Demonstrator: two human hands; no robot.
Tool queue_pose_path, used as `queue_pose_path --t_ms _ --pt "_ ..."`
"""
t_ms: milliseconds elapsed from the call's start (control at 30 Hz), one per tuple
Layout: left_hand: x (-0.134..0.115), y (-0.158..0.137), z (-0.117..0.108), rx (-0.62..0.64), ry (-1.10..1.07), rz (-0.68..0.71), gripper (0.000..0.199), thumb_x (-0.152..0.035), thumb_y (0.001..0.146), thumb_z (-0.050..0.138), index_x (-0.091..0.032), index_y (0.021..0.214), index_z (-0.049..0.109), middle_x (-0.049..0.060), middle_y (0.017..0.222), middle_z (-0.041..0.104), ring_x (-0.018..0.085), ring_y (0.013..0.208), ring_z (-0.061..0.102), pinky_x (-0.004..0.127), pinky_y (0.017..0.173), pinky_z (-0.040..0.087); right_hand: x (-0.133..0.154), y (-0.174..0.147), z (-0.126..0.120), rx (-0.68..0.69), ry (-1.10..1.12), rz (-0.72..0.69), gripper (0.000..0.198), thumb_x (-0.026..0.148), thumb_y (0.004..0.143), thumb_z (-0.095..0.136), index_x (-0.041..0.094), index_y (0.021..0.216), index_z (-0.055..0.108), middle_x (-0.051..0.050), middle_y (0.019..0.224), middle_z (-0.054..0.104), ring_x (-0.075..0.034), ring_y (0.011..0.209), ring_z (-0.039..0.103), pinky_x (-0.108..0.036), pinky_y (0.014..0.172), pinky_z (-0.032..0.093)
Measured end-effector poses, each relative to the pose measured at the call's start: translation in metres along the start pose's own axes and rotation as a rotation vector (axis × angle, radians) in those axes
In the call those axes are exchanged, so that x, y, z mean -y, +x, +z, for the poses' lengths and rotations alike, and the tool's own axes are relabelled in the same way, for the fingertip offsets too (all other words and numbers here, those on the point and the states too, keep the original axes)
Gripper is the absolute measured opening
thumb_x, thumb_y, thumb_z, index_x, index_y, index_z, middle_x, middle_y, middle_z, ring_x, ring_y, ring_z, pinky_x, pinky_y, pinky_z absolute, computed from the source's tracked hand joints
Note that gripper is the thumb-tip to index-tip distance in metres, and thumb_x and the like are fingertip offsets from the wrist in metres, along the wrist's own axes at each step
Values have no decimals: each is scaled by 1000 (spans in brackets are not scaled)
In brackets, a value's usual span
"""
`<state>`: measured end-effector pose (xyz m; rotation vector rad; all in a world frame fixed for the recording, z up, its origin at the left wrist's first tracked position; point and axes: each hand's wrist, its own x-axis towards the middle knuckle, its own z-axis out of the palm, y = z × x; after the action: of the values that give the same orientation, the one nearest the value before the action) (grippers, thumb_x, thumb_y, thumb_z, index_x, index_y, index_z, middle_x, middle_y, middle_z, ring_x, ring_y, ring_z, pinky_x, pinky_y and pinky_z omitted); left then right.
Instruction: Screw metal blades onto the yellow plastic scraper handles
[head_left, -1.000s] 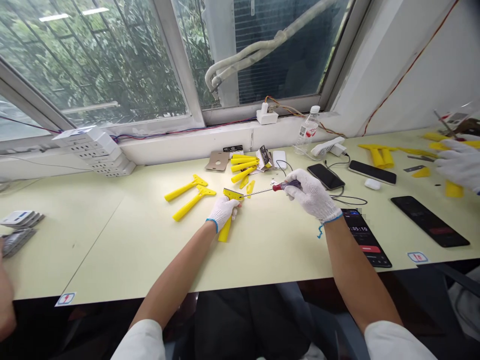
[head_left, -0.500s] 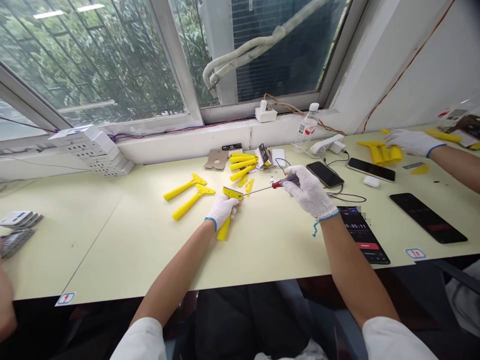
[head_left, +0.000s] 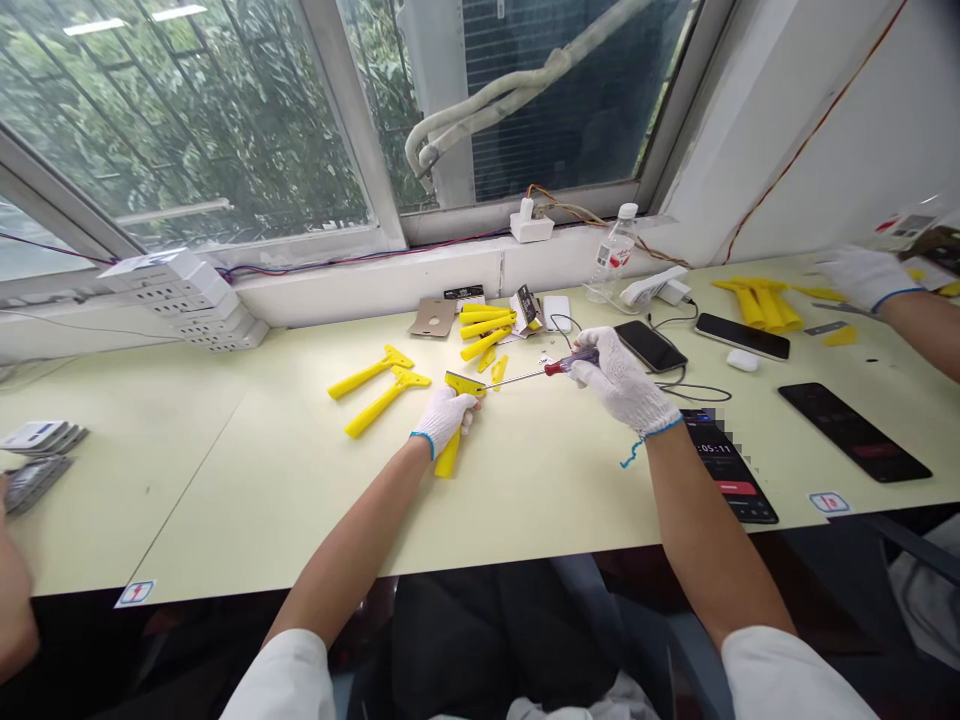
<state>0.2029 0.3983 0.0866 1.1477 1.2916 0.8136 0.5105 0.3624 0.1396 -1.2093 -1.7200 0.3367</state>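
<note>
My gloved left hand (head_left: 445,417) is closed around the handle of a yellow scraper (head_left: 448,458), whose wide head points away from me. In my gloved right hand (head_left: 619,385) is a screwdriver (head_left: 555,368) with a red and dark handle, its long shaft aimed left. The tip meets the right part of the scraper's head; whether it sits in a screw is too small to tell. Two more yellow scrapers (head_left: 386,402) lie to the left. Beyond my left hand are several yellow handles (head_left: 484,330) and small yellow pieces (head_left: 499,370).
Phones (head_left: 650,347), a coiled cable (head_left: 694,395) and a white earbud case (head_left: 742,360) lie at right. A bottle (head_left: 615,255) stands near the window. Another person's gloved hand (head_left: 866,277) is at far right by yellow handles (head_left: 761,303). White boxes (head_left: 184,295) are stacked at left.
My right hand and the screwdriver have shifted very slightly, with the tip still at the scraper's head. At far right, the other person's hand has moved right, away from the yellow handles.
</note>
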Motion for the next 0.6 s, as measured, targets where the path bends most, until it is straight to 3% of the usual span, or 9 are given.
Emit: queue_pose_path --t_ms 100,167,267,433,500,600 --pt "2 0 1 9 -4 2 28 -35 106 76 -11 121 74 11 103 76 18 85 72 32 77 63 -2 1 -1 8 -9 18 34 44 110 69 15 128 69 -6 107 71 -12 84 68 -26 75 62" --pt "3 0 2 15 -6 9 40 -41 108 75 -14 137 71 13 131 73 25 109 74 43 94 66 -3 1 -1 -3 -23 26 34 46 110 69 15 126 70 -6 108 72 -13 87 69 -28 79 62" --pt "5 -1 4 16 -4 21 46 -42 108 75 -17 146 68 15 145 68 29 123 72 51 103 64 -2 1 -2 -10 -44 38 32 45 110 67 15 122 70 -6 103 72 -14 86 68 -30 82 61" --pt "10 4 -2 10 24 21 43 -41 108 75 -16 142 69 14 138 71 27 116 73 47 98 66 -3 -2 -6 43 -36 50 31 33 101 74 19 125 61 -9 104 75 -17 84 70 -30 80 59" --pt "12 7 -6 11 40 16 29 -36 106 76 -12 122 75 12 111 76 21 91 74 35 79 65 -5 -2 -7 101 0 59 33 31 99 72 20 126 57 -10 109 75 -17 83 71 -30 80 59" --pt "13 10 -9 22 67 17 20 -27 102 74 -12 88 73 4 67 63 13 54 56 25 52 49 -7 -1 -8 138 -1 48 26 31 102 66 21 124 57 -10 110 74 -16 78 70 -31 80 59"
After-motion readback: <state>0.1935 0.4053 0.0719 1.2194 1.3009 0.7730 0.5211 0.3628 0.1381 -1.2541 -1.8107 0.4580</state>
